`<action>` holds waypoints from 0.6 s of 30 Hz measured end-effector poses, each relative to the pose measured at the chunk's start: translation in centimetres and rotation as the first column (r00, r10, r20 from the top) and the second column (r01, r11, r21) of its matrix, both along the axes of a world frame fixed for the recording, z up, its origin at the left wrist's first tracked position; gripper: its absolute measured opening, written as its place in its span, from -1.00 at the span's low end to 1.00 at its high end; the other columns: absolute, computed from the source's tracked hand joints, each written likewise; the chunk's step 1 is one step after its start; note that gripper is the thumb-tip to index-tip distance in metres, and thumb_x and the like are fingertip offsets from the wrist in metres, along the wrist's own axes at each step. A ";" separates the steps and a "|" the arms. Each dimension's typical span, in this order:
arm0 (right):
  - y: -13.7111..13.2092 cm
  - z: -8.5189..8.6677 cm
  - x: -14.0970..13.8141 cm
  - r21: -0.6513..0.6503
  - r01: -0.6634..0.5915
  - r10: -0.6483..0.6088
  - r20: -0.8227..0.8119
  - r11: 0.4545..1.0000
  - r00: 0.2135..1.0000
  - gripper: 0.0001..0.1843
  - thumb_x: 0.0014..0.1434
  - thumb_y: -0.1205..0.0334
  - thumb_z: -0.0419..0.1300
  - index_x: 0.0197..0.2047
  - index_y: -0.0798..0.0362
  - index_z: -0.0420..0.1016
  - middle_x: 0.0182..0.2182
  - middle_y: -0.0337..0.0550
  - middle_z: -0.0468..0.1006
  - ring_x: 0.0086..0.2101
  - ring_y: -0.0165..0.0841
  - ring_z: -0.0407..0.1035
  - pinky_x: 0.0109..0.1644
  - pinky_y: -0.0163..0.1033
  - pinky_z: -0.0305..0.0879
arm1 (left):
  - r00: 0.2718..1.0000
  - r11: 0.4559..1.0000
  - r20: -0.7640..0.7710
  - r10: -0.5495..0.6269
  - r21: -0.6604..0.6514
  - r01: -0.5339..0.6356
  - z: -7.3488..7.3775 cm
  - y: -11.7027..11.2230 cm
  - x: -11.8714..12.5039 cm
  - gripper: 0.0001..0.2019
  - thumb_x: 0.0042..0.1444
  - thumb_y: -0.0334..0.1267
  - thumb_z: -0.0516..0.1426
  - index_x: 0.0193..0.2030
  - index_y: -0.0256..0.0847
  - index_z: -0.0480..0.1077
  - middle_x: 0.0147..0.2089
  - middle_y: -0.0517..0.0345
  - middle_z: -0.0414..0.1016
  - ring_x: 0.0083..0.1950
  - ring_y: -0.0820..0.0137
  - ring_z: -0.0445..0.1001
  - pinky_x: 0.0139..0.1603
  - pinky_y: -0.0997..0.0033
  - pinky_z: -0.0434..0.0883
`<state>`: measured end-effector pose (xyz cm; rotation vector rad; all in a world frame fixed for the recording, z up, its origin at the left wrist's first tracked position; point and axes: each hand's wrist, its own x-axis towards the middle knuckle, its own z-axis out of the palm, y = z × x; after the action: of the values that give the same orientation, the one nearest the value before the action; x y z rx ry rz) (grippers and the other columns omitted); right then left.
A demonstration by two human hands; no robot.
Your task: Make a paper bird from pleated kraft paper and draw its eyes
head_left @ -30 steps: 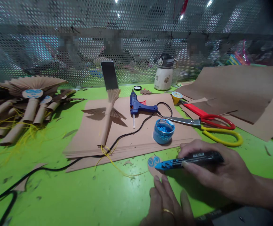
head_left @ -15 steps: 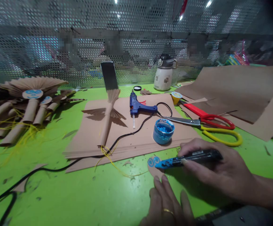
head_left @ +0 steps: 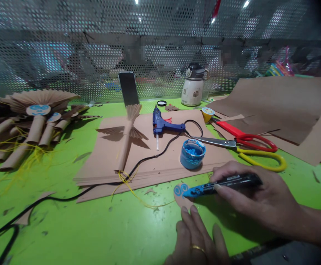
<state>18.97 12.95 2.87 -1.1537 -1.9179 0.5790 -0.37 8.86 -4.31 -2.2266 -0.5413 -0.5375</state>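
My right hand (head_left: 255,200) grips a black marker (head_left: 232,184) whose tip end is smeared with blue paint. The tip touches a small brown paper disc (head_left: 182,201) on the green table, just below two blue rings drawn on it. Fingertips of my left hand (head_left: 196,239), fingers stretched out, press on the disc's lower edge; a ring is on one finger. Above the disc stands an open jar of blue paint (head_left: 192,154) on stacked brown paper (head_left: 149,165). A paper figure (head_left: 124,147) with pleated wings and yellow string lies on that stack.
A blue glue gun (head_left: 166,125) with a black cord lies on the paper. Scissors (head_left: 248,145) with red and yellow handles are at right. A phone (head_left: 128,89), a bottle (head_left: 192,86), large brown sheets (head_left: 262,106) and a pile of paper figures (head_left: 35,129) surround the work area.
The marker tip has shifted very slightly on the disc, leaving a small blue mark under the rings. My left hand stays in place.
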 end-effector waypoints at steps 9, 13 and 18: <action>0.0 0.0 0.0 -0.016 -0.023 0.023 -0.011 1.000 1.000 -0.98 0.09 0.30 0.24 -0.34 0.01 0.48 -0.52 -0.25 0.56 -0.56 -0.42 0.42 -0.52 -0.39 0.36 | 1.000 1.000 0.007 0.023 0.008 -0.023 0.0 -0.1 -0.2 -0.71 0.20 -0.22 0.16 0.02 -0.31 0.32 -0.17 0.02 0.60 -0.16 0.30 0.58 0.04 0.21 0.36; 0.0 -0.1 0.1 0.015 -0.001 0.001 0.023 1.000 1.000 -0.97 0.09 0.31 0.24 -0.33 0.01 0.48 -0.49 -0.24 0.58 -0.52 -0.40 0.45 -0.49 -0.39 0.38 | 1.000 1.000 0.012 0.015 -0.003 -0.014 -0.3 0.0 -0.3 -0.68 0.19 -0.22 0.17 0.03 -0.31 0.32 -0.14 0.00 0.60 -0.16 0.29 0.58 0.06 0.21 0.36; -0.1 0.0 0.1 0.008 0.012 -0.012 0.000 1.000 1.000 -0.96 0.08 0.29 0.25 -0.36 -0.04 0.47 -0.52 -0.27 0.56 -0.56 -0.40 0.41 -0.52 -0.36 0.38 | 1.000 1.000 0.024 -0.017 -0.020 0.018 -0.5 0.1 -0.3 -0.70 0.20 -0.24 0.16 0.02 -0.33 0.33 -0.18 0.02 0.60 -0.18 0.30 0.58 0.08 0.17 0.34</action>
<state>19.03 12.85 2.88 -1.1596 -1.9101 0.5636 -0.62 8.93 -4.81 -2.2488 -0.5423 -0.5705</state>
